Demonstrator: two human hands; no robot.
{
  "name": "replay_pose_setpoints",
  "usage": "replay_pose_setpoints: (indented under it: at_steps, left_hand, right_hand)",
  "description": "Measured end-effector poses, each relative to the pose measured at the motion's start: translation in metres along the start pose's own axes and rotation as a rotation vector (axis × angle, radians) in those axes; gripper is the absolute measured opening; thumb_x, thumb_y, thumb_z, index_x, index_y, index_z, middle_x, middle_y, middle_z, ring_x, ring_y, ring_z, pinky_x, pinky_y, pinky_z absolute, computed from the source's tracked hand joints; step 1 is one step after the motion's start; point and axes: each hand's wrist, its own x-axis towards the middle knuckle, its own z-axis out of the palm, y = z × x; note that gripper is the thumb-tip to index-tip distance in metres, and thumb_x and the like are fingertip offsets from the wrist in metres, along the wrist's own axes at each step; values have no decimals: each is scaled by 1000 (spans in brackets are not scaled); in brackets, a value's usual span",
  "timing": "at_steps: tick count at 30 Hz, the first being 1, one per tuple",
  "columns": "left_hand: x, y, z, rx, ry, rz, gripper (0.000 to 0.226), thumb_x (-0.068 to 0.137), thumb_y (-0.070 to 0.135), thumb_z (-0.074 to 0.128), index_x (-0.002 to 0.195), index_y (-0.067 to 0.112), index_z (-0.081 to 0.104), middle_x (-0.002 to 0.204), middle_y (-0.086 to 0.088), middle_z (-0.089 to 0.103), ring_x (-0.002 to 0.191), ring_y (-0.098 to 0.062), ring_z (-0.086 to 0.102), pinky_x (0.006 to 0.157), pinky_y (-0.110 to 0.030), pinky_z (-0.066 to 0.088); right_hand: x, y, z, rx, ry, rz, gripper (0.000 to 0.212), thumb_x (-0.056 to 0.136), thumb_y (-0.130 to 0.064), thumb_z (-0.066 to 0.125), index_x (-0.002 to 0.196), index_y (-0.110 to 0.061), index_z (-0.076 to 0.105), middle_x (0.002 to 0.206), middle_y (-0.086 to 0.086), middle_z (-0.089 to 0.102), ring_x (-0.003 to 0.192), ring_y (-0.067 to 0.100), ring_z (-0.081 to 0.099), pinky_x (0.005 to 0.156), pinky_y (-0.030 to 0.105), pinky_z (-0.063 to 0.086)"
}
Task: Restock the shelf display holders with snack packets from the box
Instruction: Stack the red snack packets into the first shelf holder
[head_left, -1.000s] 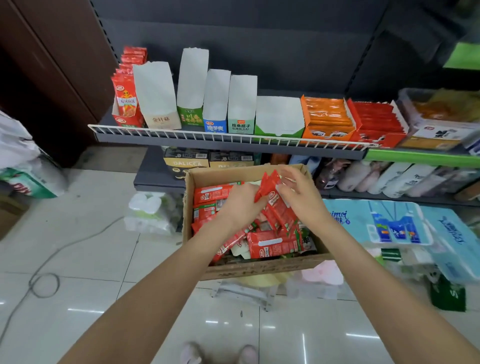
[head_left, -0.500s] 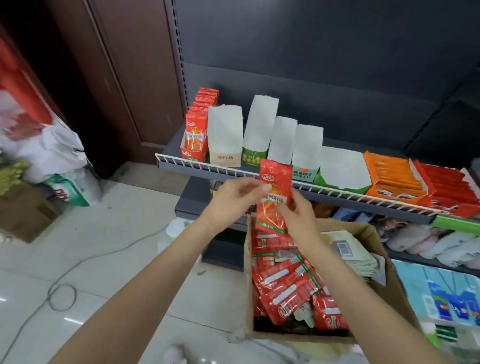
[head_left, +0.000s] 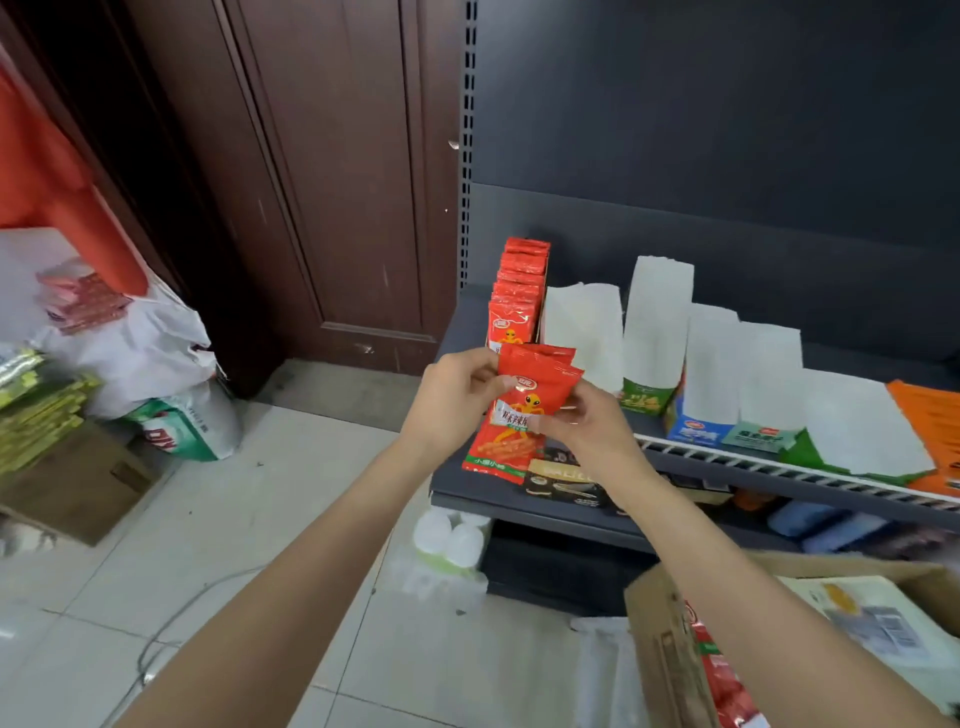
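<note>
- Head view: both hands hold a small stack of red packets (head_left: 524, 410) upright in front of the shelf's (head_left: 779, 470) left end, just below and in front of the red holder (head_left: 519, 291).
- Left hand (head_left: 457, 400): fingers curled, thumb and fingertips pinching the stack's upper left edge; this grip has hold of the packets.
- Right hand (head_left: 587, 431): fingers curled round the stack's right edge at mid-height, thumb on the front face; also holding them.
- At least two packet tops show, fanned slightly; the bottom edge with its green strip hangs below the shelf's front rail.
- The red holder is filled front to back with upright matching packets and stands at the shelf's left edge, beside the perforated upright.
- To its right stand white holders (head_left: 657, 332) in a row, close together, their open tops facing up; an orange one (head_left: 930, 421) is at the frame's right edge.
- The box (head_left: 670, 639) sits low right under the right forearm, with red packets visible along its near wall.
- Left of the shelf is open tiled floor (head_left: 234, 545), bounded by a brown door (head_left: 332, 182) and by bags (head_left: 135, 338) and cartons further left.
</note>
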Motion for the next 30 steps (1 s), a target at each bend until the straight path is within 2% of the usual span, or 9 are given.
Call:
replay_pose_setpoints:
  at_steps: [2, 5, 10, 14, 18, 22, 26, 30]
  left_hand:
    - [19, -6, -6, -31, -6, 13, 7, 90, 16, 62, 90, 11, 65, 85, 3, 69, 77, -6, 66, 75, -23, 53]
    - [55, -13, -11, -7, -16, 56, 14, 90, 17, 62, 94, 4, 66, 88, 0, 71, 81, -9, 67, 77, -23, 53]
    - [116, -28, -12, 6, -24, 75, 14, 89, 16, 64, 97, 6, 67, 91, 2, 71, 84, -8, 66, 79, -19, 52]
    - [143, -45, -13, 13, -56, 47, 14, 87, 13, 65, 100, 9, 67, 94, 2, 71, 88, -8, 66, 81, -15, 50]
    - [157, -58, -13, 19, -106, 15, 15, 86, 12, 66, 101, 8, 66, 96, 1, 70, 85, -6, 65, 75, -6, 48]
    - [170, -59, -12, -8, -159, 14, 17, 84, 12, 69, 100, 10, 67, 96, 2, 70, 83, -4, 65, 75, -11, 49]
    - [176, -60, -15, -62, -224, 15, 13, 86, 24, 66, 99, 22, 66, 93, 13, 68, 87, 0, 64, 77, -11, 49]
    - [177, -71, -20, -97, -223, -34, 11, 88, 27, 63, 97, 21, 67, 93, 9, 70, 93, -6, 65, 87, -24, 50]
  right_hand:
    - [21, -4, 4, -62, 82, -35, 28, 77, -13, 75, 102, -18, 63, 96, -8, 67, 85, 6, 64, 82, 26, 52]
    - [53, -9, 4, -185, 162, -94, 28, 81, -18, 72, 108, -15, 66, 97, -9, 66, 83, 6, 63, 74, 12, 46]
    - [109, -8, 7, -166, 193, -98, 26, 87, -18, 65, 113, -14, 63, 104, -7, 64, 88, 6, 60, 83, 20, 46]
    - [134, 0, 15, -151, 189, -47, 25, 90, -21, 61, 115, -14, 61, 114, 1, 66, 101, 17, 64, 91, 35, 52]
    - [144, 3, 20, -216, 190, -1, 29, 91, -23, 58, 118, -13, 58, 120, 1, 64, 108, 17, 61, 86, 22, 44]
    - [150, 2, 18, -293, 244, 31, 32, 91, -22, 59, 121, -12, 57, 122, 3, 63, 111, 19, 60, 87, 23, 41]
    - [152, 5, 17, -346, 248, 38, 35, 90, -23, 59, 124, -14, 57, 123, 1, 63, 111, 18, 60, 91, 23, 41]
    - [156, 6, 22, -494, 209, 80, 43, 88, -29, 61, 128, -16, 52, 127, 1, 60, 114, 19, 59, 97, 30, 44]
